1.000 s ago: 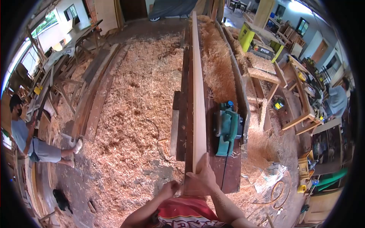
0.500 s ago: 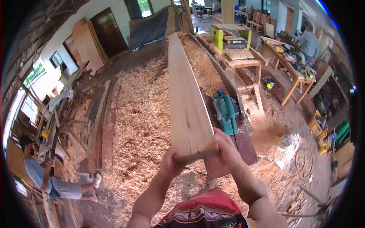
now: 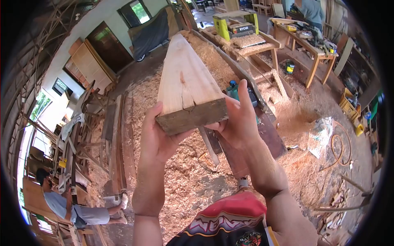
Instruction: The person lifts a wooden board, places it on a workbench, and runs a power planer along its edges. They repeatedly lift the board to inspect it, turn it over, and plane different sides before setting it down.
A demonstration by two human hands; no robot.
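Note:
A long, thick wooden board (image 3: 182, 78) points away from me, its near end raised toward my head. Its end face is darker and rough, and cracks run from that end into the pale top surface. My left hand (image 3: 158, 135) supports the near left corner, thumb on the edge and fingers underneath. At the near right corner, my right hand (image 3: 238, 123) holds the board from the side and below, its thumb sticking up. Some fingers of both hands are hidden beneath the wood. Partly behind my right hand is a teal power tool (image 3: 232, 89).
Wood shavings (image 3: 193, 164) cover much of the floor. A green Ryobi planer (image 3: 236, 28) stands ahead on a wooden stand. To the right is a cluttered workbench (image 3: 303, 43). One person (image 3: 69, 205) is at the lower left, another (image 3: 310, 14) at the upper right. An orange hose (image 3: 338, 147) lies on the floor.
The board's near end has risen toward me, bringing its end face into view. Both hands have moved up with it, and my right thumb now points upward. The teal tool is more covered.

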